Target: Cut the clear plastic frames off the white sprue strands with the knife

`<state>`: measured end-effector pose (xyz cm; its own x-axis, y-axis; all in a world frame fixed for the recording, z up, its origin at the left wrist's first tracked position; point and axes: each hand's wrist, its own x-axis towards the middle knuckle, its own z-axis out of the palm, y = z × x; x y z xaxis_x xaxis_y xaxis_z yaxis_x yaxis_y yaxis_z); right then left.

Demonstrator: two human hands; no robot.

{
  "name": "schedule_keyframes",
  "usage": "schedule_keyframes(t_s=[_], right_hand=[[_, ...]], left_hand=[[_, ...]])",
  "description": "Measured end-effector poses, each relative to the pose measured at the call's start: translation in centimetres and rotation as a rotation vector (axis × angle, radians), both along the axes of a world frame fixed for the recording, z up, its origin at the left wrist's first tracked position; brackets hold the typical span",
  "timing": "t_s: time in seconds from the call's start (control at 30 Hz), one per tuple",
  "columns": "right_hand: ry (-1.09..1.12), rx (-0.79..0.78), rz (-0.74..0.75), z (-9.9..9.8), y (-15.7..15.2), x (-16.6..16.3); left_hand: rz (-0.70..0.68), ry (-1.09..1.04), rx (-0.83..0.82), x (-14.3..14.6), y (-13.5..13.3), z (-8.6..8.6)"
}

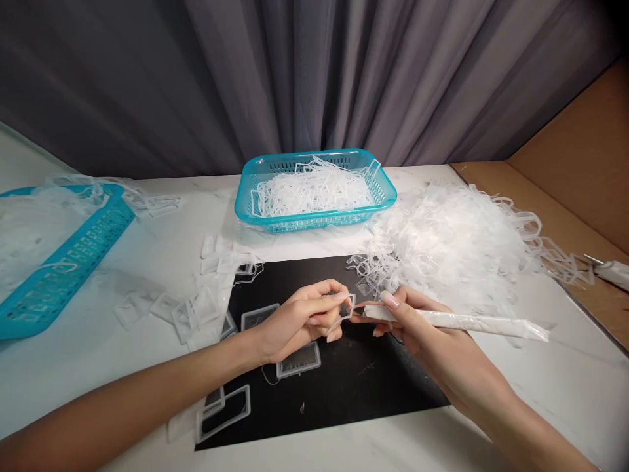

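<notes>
Over the black mat (363, 387), my left hand (302, 314) pinches a small translucent plastic frame (352, 307) between thumb and fingers. My right hand (425, 324) is closed around a slim tool with a white wrapped handle (486, 323). The handle's rear end sticks out to the right, and its working tip cannot be made out. Both hands nearly meet at the frame. Below my left hand lies a translucent rectangular piece (299, 359), and another thin rectangular frame (225, 416) rests at the mat's lower left corner.
A blue basket (314, 219) of thin frame-like strips stands at the back. Another blue basket (73, 262) with translucent pieces is at left. A large heap of clear plastic (457, 236) lies behind my right hand. At far right is a pointed tool (612, 272).
</notes>
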<state>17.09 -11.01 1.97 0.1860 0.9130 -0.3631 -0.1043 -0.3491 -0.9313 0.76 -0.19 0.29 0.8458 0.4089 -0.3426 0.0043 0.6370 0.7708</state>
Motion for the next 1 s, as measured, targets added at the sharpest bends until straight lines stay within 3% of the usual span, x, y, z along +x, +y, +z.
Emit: schedule_keyframes(t_s=[0.1,0.27,0.67,0.8,0.87,1.0], right_hand=[[-0.045,-0.012,0.006,0.1,0.1,-0.1],[-0.299,-0.003,-0.009,0.2,0.1,-0.8],[-0.711,0.254,0.025,-1.6,-0.2,-2.6],[-0.799,0.4,-0.033,-2.1,-0.3,-3.1],[-0.765,0.381,-0.047,-1.8,-0.3,-3.0],[-0.51,0.124,-0.028,-0.2,-0.2,-1.9]], left_hand=[[-0.007,-0.01,-0.011,0.1,-0.1,-0.1],[-0.031,-0.023,-0.037,0.1,-0.4,0.0],[-0.051,-0.02,-0.125,0.0,-0.7,-0.2],[-0.052,-0.022,-0.134,0.0,-0.7,-0.3],[-0.04,-0.015,-0.126,0.0,-0.5,-0.2],[0.002,0.044,-0.034,0.0,0.1,0.1]])
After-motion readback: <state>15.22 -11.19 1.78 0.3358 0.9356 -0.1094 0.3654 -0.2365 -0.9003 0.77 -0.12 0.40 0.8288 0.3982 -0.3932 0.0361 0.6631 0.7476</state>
